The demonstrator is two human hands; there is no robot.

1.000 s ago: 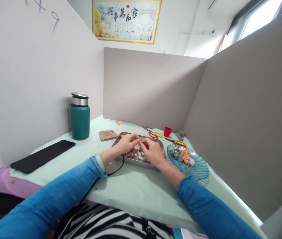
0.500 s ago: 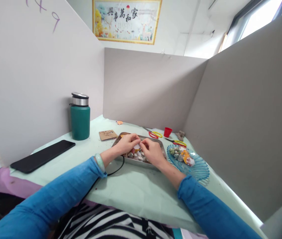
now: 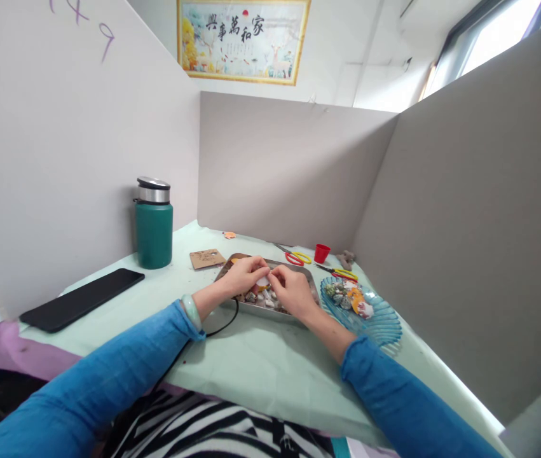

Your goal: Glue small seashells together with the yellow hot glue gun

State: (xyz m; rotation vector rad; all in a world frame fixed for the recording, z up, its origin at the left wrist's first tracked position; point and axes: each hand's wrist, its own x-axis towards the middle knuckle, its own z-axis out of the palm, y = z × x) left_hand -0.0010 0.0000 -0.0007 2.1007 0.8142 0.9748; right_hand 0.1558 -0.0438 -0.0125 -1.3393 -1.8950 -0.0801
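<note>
Over a metal tray (image 3: 270, 314) my two hands meet at the fingertips. My left hand (image 3: 244, 276) is closed on a small white piece (image 3: 263, 281), which shows under its fingertips. My right hand (image 3: 293, 290) is pinched right beside it; what its fingertips hold is too small to name. Small mixed bits, white, red and brown, lie in the tray below the hands. To the right of the tray sits a blue ribbed glass plate (image 3: 384, 321) with orange, white and greenish decorated pieces (image 3: 356, 299).
A green bottle (image 3: 154, 234) and a black phone (image 3: 84, 298) are at the left. Behind the tray lie a brown card (image 3: 207, 258), red-yellow scissors (image 3: 297, 258), a second pair (image 3: 344, 275) and a red cup (image 3: 321, 254). Grey panels (image 3: 294, 165) enclose the table. A black cable runs by my left wrist.
</note>
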